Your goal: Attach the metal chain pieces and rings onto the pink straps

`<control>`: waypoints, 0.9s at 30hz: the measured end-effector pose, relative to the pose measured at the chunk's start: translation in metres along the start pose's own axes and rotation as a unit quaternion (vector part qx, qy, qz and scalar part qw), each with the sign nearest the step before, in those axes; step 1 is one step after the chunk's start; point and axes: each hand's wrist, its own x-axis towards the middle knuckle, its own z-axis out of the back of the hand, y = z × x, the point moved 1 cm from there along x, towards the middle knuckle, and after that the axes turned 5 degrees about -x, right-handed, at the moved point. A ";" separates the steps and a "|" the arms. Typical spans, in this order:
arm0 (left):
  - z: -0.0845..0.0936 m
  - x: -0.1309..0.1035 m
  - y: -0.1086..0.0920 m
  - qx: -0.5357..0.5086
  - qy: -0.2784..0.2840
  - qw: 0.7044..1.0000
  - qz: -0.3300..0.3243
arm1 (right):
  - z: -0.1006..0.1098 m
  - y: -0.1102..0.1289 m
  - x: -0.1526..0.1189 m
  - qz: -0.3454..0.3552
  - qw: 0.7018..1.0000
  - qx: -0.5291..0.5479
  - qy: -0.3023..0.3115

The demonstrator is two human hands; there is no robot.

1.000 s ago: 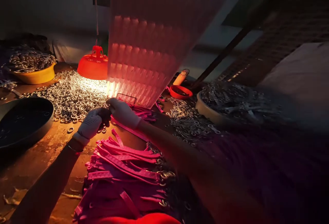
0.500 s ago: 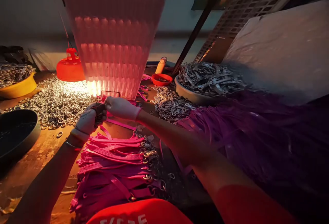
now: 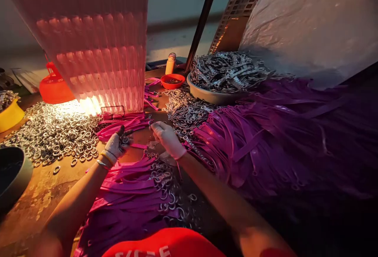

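Note:
My left hand (image 3: 116,146), in a white glove with dark fingertips, is turned palm up with its fingers curled around a few metal rings (image 3: 125,140). To its right, my right hand (image 3: 167,137), also gloved, has thumb and forefinger pinched together. A small metal piece shows at those fingertips, too small to make out. Under and in front of my hands lies a stack of pink straps (image 3: 126,186) with metal rings and clasps (image 3: 162,178) at their right ends. More pink straps (image 3: 126,125) lie just beyond my left hand.
A heap of loose metal rings (image 3: 59,131) lies under a red lamp (image 3: 54,87), beside a hanging translucent sheet (image 3: 103,52). Metal clasps fill a grey basin (image 3: 203,95). Near it are a red bowl (image 3: 173,82), a bottle (image 3: 170,64) and purple straps (image 3: 251,143). A dark pan (image 3: 25,170) stands left.
My hands were together at the fingertips and have parted, the right one moving right and towards me. The left palm has turned up, showing rings. The view has swung to the right.

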 end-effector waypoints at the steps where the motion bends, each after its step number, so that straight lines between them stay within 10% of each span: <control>1: 0.001 0.008 0.007 0.038 -0.004 0.999 0.010 | 0.006 -0.010 -0.006 -0.014 1.000 0.015 -0.004; 7: -0.006 0.036 0.043 0.255 -0.019 0.966 -0.041 | 0.016 -0.048 -0.040 -0.032 0.999 -0.011 0.002; 12: -0.012 0.031 0.046 0.327 -0.019 0.942 -0.079 | 0.007 -0.034 -0.043 0.004 0.981 -0.192 0.008; 21: 0.017 -0.066 0.021 0.115 -0.033 0.993 -0.007 | -0.026 0.015 -0.051 0.167 0.953 -0.235 0.091; 27: 0.007 -0.109 0.041 0.129 -0.043 0.988 -0.068 | -0.047 0.036 -0.067 0.226 0.868 -0.412 0.161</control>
